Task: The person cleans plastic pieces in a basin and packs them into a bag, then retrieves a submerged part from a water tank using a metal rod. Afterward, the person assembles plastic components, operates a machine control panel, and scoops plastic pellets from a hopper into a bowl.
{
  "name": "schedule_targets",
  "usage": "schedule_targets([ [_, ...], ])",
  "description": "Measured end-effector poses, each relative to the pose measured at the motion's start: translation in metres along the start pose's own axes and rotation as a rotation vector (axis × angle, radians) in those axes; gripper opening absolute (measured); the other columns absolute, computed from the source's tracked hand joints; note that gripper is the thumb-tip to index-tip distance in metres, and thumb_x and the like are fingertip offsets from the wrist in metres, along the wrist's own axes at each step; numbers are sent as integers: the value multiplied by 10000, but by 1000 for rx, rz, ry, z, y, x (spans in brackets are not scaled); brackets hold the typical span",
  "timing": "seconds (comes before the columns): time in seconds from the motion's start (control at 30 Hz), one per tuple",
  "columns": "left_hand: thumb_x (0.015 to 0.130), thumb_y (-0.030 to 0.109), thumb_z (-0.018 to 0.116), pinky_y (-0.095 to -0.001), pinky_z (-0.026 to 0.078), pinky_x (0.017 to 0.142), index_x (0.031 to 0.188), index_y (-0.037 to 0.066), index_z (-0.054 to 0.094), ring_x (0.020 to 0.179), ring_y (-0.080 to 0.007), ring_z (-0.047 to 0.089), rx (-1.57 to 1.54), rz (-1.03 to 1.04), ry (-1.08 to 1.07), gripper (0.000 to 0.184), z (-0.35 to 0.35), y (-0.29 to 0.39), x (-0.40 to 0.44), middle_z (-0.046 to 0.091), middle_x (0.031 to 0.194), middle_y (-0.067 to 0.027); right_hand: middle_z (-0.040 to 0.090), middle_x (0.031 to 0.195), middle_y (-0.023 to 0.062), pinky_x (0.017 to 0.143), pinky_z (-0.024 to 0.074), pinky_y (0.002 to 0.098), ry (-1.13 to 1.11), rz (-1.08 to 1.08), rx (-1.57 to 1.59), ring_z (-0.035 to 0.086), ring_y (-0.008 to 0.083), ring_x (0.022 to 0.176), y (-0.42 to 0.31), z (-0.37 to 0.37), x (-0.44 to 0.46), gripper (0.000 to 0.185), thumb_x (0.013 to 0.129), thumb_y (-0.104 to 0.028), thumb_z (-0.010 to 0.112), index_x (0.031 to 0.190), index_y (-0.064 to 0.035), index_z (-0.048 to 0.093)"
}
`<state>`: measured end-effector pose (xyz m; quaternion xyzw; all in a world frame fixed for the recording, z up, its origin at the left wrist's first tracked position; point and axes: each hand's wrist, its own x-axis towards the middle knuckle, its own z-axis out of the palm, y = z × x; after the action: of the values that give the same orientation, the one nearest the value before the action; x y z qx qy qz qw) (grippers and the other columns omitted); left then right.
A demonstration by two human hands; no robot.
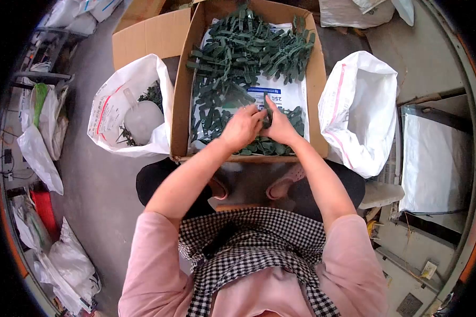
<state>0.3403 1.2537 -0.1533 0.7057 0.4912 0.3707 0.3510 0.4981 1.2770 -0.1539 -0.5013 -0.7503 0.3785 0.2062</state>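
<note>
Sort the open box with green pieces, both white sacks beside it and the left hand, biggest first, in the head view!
1. open box
2. left sack and right sack, too alike to rank
3. left hand

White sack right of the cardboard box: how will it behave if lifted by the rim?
The white sack is likely floppy: its walls are creased and its rim uneven. Probably light for its size: no contents show, though its bottom is hard to make out.
</note>
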Motion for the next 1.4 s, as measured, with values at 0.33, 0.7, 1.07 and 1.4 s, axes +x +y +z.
schedule_targets([
  [0.33, 805, 146, 599, -441, 461, 772, 1158, -37, 485, 909, -382, 556, 999, -400, 210, 414, -219, -73, -5, 567, 956, -238, 505, 1176, 243, 911, 397, 462, 3, 148, -539, 511, 376, 1073, 53, 73, 119, 795, 770, -371, 654, 1365, -38, 245],
  [0.7, 778, 297, 648, -429, 442, 731, 1283, 96, 435, 839, -368, 528, 778, -25, 17, 584, -129, -17, -9, 508, 935, -206, 634, 731, 103, 545, 481, 314, -205, 316, 177, 614, 177, 596, 19, 22, 85, 400, 837, -280, 598, 1141, -29, 531],
  [1.07, 925, 248, 502, -233, 414, 569, 950, 46, 570, 582, -109, 490, -1433, -702, 358, 215, -4, 45, 11, 542, 684, 21, 492, 1241, 154, 974, 371, 337, 249, -374, 28, 486, 258, 1141, -24, -30, -10, 996, 530, -317, 846, 1347, -69, 334],
  [1.4, 756, 60, 551, -400, 421, 789, 739, -32, 581, 894, -375, 497, 471, -91, 355, 98, -54, -48, 3, 526, 922, -220, 527, 1193, 221, 933, 416, 385, -440, 273, -582, 532, 312, 1098, 4, -2, 25, 795, 683, -467, 682, 1268, -9, 399],
])
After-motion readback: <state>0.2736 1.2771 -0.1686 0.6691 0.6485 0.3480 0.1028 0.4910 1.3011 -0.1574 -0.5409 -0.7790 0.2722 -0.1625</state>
